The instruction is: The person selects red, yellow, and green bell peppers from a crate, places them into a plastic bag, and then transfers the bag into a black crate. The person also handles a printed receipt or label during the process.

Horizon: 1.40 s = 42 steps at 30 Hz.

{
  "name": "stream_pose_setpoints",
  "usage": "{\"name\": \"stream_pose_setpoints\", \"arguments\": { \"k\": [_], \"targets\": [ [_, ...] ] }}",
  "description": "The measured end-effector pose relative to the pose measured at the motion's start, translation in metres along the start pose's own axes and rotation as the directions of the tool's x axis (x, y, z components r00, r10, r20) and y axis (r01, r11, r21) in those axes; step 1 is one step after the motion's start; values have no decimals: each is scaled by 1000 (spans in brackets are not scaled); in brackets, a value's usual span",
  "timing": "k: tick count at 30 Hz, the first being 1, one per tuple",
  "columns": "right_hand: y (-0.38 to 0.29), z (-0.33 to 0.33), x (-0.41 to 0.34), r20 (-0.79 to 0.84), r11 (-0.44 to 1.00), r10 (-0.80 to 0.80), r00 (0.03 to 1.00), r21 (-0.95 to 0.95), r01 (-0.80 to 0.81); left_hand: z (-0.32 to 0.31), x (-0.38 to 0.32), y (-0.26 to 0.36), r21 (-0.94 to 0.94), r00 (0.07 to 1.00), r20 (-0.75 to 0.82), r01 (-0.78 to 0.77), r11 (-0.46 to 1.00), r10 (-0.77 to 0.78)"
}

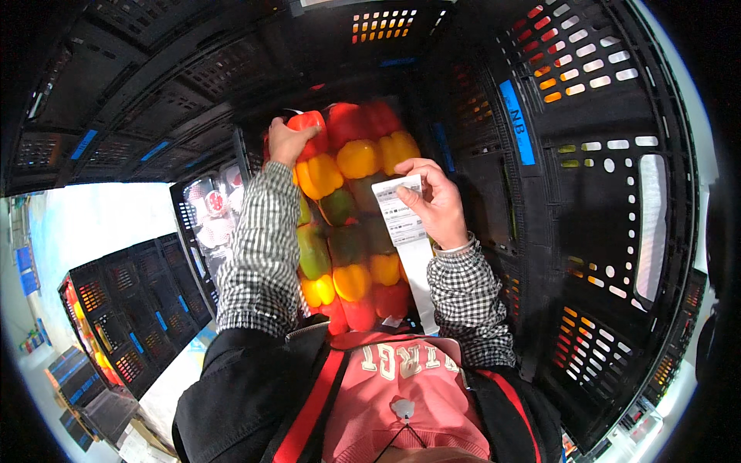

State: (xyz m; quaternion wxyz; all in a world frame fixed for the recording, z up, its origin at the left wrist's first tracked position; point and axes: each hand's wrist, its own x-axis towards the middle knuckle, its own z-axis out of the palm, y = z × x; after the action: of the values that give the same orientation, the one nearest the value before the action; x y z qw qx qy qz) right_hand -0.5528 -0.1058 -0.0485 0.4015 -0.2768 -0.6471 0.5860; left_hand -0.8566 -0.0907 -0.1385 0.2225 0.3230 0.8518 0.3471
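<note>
My left hand (288, 140) grips a red bell pepper (308, 122) at the far end of the crate; its thumb lies over the pepper and the other fingertips are hidden. Between my right thumb and fingers is a strip of printed labels (399, 215), the hand (438, 202) being to the right of the peppers. Blank white backing paper (418, 283) trails from the strip towards my body. Below both hands lie rows of red, yellow (359, 159) and green bell peppers (314, 250), apparently in clear wrapping. Sleeve and shadow cover some of them.
Tall stacks of black plastic crates with blue tags rise on the right (584, 220) and at the upper left (145, 110). Beside my left forearm stands a crate of wrapped produce (214, 211). Another crate stack (139, 312) with peppers is at the lower left.
</note>
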Motion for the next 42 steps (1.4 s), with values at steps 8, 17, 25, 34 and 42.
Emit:
{"name": "stream_pose_setpoints", "arguments": {
  "k": [8, 17, 25, 34, 42],
  "targets": [
    [0, 45, 19, 131, 958, 141, 981, 233, -168, -58, -101, -5, -426, 953, -26, -283, 859, 301],
    [0, 99, 54, 210, 950, 255, 944, 129, -285, -79, -140, 8, -429, 862, -17, -464, 775, 507],
    [5, 112, 80, 284, 882, 365, 887, 201, -427, -81, -142, 10, -427, 857, 24, -457, 780, 515],
    [7, 113, 88, 326, 936, 330, 886, 11, -353, -80, -140, 7, -422, 861, 42, -445, 790, 508],
    [1, 115, 86, 232, 940, 247, 941, -294, -174, -86, -139, 10, -632, 835, 46, -401, 664, 548]
  ]
}}
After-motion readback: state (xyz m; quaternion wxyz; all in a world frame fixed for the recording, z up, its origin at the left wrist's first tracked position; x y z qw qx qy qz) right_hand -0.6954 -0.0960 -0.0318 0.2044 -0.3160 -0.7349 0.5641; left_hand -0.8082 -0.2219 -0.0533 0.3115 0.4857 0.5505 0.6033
